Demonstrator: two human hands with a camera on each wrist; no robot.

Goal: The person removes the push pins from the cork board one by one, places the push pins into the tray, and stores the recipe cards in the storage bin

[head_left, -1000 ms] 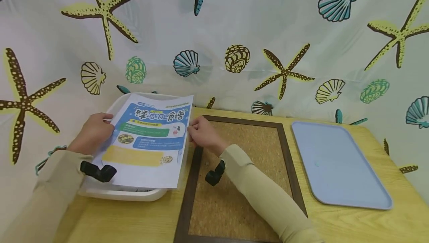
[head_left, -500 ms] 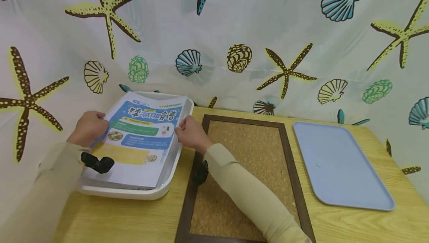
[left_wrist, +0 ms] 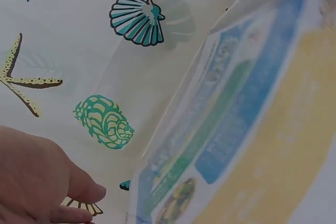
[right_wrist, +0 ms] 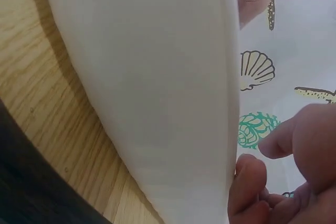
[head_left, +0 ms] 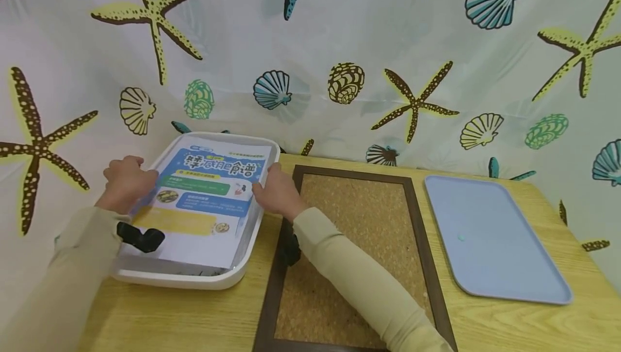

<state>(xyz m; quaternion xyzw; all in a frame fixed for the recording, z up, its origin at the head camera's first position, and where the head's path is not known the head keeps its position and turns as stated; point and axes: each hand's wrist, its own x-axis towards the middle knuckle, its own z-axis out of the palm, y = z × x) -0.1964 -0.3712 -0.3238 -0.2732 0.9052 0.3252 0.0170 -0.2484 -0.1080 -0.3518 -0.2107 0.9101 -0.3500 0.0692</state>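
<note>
A printed sheet (head_left: 199, 222) with blue, green and yellow blocks lies in a white plastic bin (head_left: 220, 283) on the left of the table. My left hand (head_left: 127, 182) is at the bin's left rim; in the left wrist view its thumb and fingers stand beside the sheet (left_wrist: 231, 140), with a gap between. Over the right rim is my right hand (head_left: 278, 193). In the right wrist view that hand (right_wrist: 299, 177) has its thumb apart from the fingers, which are right at the rim of the bin (right_wrist: 152, 87), with nothing pinched between them.
A cork board (head_left: 354, 266) in a dark brown frame lies to the right of the bin, beneath my right forearm. Farther right is a light blue tray (head_left: 499, 244). Behind the wooden table (head_left: 160, 319) hangs a cloth (head_left: 310, 45) with seashell and starfish prints.
Both hands have carried the sheet left and down into the bin and let go of it. The sheet now lies lower in the bin, with more of the rim showing.
</note>
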